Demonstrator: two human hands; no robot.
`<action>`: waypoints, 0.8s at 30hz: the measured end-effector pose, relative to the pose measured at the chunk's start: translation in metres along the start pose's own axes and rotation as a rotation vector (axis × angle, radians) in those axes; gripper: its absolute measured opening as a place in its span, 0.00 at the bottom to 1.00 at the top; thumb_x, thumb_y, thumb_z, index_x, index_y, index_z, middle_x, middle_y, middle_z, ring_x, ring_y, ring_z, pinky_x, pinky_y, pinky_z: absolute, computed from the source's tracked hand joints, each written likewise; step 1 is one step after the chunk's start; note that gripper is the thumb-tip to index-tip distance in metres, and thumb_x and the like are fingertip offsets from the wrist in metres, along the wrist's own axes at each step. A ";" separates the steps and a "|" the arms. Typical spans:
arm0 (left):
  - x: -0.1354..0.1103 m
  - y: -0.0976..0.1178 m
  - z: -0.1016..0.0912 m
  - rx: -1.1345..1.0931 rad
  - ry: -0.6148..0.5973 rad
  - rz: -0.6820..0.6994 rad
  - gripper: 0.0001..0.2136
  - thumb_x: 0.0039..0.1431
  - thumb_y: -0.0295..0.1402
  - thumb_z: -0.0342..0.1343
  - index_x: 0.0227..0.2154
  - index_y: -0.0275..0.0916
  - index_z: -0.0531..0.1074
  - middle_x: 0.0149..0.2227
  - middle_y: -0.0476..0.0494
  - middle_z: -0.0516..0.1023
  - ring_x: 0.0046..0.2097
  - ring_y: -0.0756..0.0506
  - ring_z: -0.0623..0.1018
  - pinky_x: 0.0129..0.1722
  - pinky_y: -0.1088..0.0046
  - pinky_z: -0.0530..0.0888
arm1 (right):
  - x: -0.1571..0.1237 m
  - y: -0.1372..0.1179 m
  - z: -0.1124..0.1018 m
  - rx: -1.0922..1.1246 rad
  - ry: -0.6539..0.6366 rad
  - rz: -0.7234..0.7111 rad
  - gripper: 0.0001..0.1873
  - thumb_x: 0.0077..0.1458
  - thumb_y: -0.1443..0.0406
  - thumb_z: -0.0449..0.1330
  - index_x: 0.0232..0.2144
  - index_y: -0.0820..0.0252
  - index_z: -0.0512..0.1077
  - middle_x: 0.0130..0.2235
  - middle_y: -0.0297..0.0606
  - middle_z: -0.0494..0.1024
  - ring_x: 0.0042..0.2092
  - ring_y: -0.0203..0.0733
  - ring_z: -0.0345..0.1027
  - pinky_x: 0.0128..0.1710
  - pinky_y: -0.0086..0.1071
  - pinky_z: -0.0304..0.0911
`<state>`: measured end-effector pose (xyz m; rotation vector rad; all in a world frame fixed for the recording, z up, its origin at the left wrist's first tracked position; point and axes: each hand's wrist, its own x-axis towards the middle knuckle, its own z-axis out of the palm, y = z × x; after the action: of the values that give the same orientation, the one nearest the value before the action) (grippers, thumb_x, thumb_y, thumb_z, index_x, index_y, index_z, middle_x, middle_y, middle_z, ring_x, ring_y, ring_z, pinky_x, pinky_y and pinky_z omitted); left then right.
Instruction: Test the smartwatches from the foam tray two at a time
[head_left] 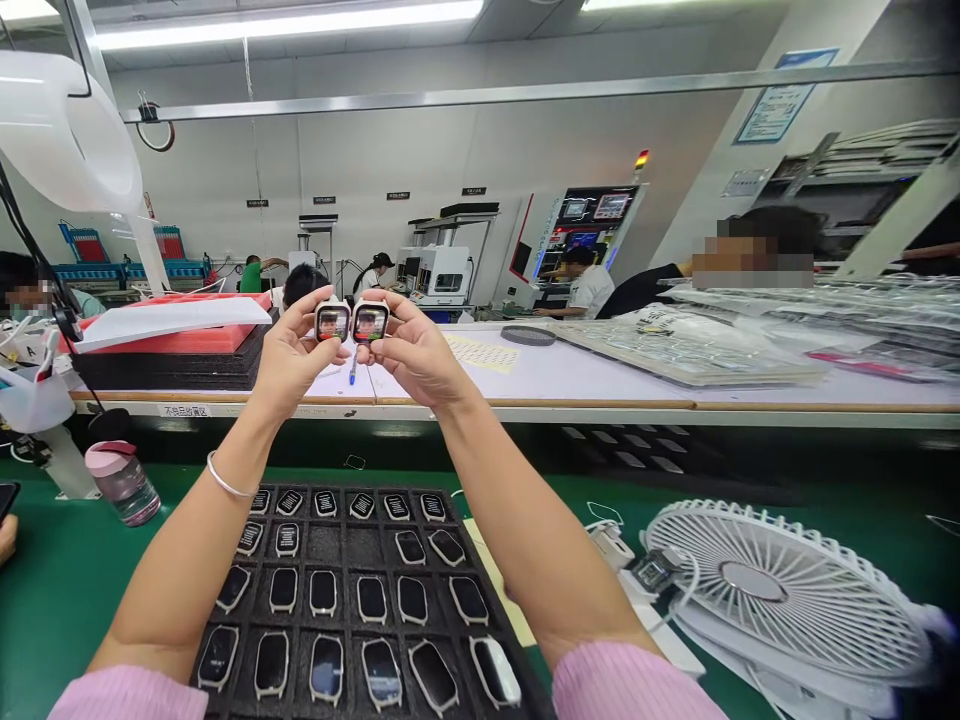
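My left hand (300,345) is closed on a smartwatch (332,322) with a pale case, thumb below and fingers above. Side by side with it, my right hand (409,345) grips a second smartwatch (370,323). Both screens face me and are lit with a coloured picture; the two cases nearly touch. Under my raised forearms lies a black foam tray (341,545) with several strapless watches in its square pockets. Two pockets in its second row hold nothing. Some watches in the back rows show text on their screens; most nearer ones are dark.
A white fan (780,590) stands right of the tray, beside a small cabled device (655,570). A pink-lidded bottle (124,483) is at left. On the raised shelf (480,395) are red and black foam sheets (172,350), a blue pen (352,370) and stacked plastic-wrapped trays (697,345). Several people sit beyond.
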<state>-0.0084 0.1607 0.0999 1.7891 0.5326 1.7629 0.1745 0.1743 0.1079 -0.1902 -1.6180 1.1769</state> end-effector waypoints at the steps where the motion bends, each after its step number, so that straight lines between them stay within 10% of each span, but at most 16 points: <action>1: 0.001 0.000 0.000 -0.002 0.003 0.001 0.29 0.49 0.27 0.69 0.57 0.45 0.73 0.39 0.49 0.82 0.29 0.53 0.80 0.34 0.76 0.81 | 0.000 -0.001 0.000 -0.005 -0.001 -0.001 0.32 0.44 0.69 0.66 0.53 0.53 0.66 0.36 0.29 0.74 0.33 0.37 0.72 0.36 0.35 0.67; 24: -0.006 0.014 -0.001 0.016 0.083 0.001 0.28 0.49 0.29 0.69 0.55 0.46 0.74 0.36 0.50 0.78 0.29 0.53 0.77 0.31 0.76 0.77 | -0.006 -0.005 0.005 -0.039 0.013 -0.035 0.29 0.48 0.64 0.69 0.53 0.53 0.67 0.44 0.35 0.78 0.32 0.36 0.71 0.37 0.36 0.70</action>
<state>-0.0108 0.1463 0.1040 1.7327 0.5805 1.8449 0.1753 0.1653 0.1079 -0.1940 -1.6275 1.1159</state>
